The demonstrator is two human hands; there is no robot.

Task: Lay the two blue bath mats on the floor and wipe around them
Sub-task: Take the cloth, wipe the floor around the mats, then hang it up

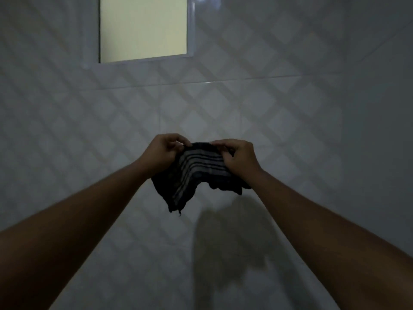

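Both arms reach forward at chest height in front of a tiled wall. Between the hands hangs a small dark cloth (196, 175) with pale stripes across its middle. My left hand (164, 152) pinches its upper left edge with curled fingers. My right hand (238, 156) pinches the upper right edge the same way. The cloth sags and bunches below the hands, with a frayed corner hanging at the lower left. No blue bath mat shows in this view.
A white tiled wall (223, 104) with a diamond pattern fills the view. A framed opening (143, 27) with a pale yellow surface sits at the upper left. The cloth and arms cast a shadow (234, 242) on the wall below. The light is dim.
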